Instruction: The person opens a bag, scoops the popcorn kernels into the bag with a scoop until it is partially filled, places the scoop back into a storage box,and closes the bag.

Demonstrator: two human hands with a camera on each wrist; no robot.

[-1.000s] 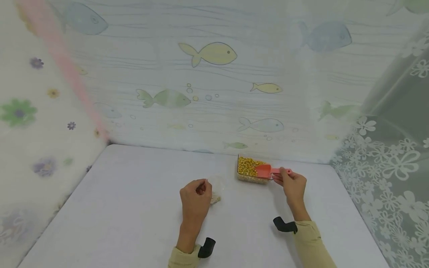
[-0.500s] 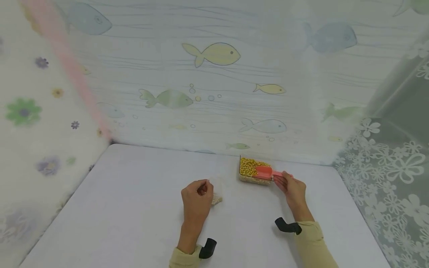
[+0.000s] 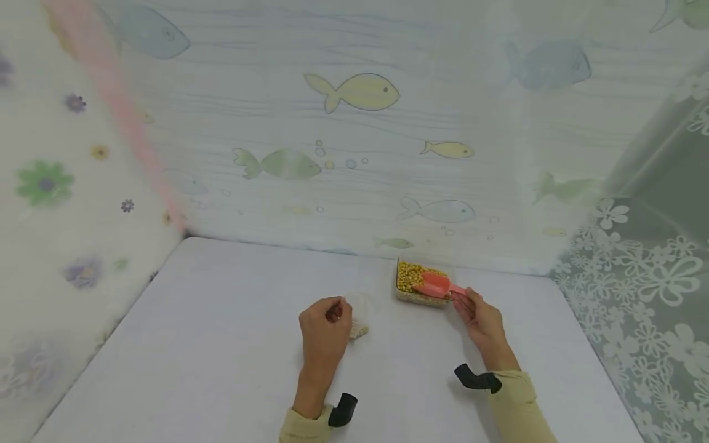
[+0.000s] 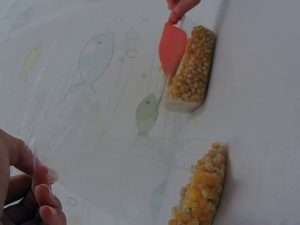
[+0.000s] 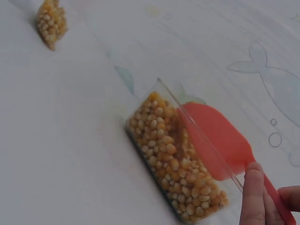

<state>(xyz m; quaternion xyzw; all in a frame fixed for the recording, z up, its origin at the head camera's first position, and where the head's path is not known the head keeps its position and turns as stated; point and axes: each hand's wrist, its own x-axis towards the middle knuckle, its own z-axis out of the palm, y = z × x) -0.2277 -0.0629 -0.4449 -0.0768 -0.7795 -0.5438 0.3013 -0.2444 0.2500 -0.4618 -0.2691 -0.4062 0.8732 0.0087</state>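
Observation:
A clear rectangular container [image 3: 421, 284] [image 5: 176, 159] [image 4: 190, 70] full of yellow corn kernels stands on the white table [image 3: 221, 344] near the back wall. My right hand [image 3: 480, 315] pinches the handle of a red plastic scoop [image 3: 434, 284] [image 5: 220, 140] [image 4: 172, 46] whose bowl lies over the container. My left hand [image 3: 325, 329] [image 4: 23, 187] pinches the rim of a clear plastic bag [image 3: 359, 314] [image 4: 117, 154] and holds it up from the table. A small heap of corn kernels [image 4: 201, 190] [image 5: 51, 21] sits in the bag's bottom.
Fish-patterned sheeting [image 3: 354, 123] forms the back wall just behind the container. Flowered sheeting [image 3: 55, 203] closes the left side and a lace curtain [image 3: 642, 277] the right. The table's front edge lies near my sleeves.
The scoop's bowl has shifted slightly leftward over the corn as my right hand moved a little lower. My left hand and the bag have stayed put.

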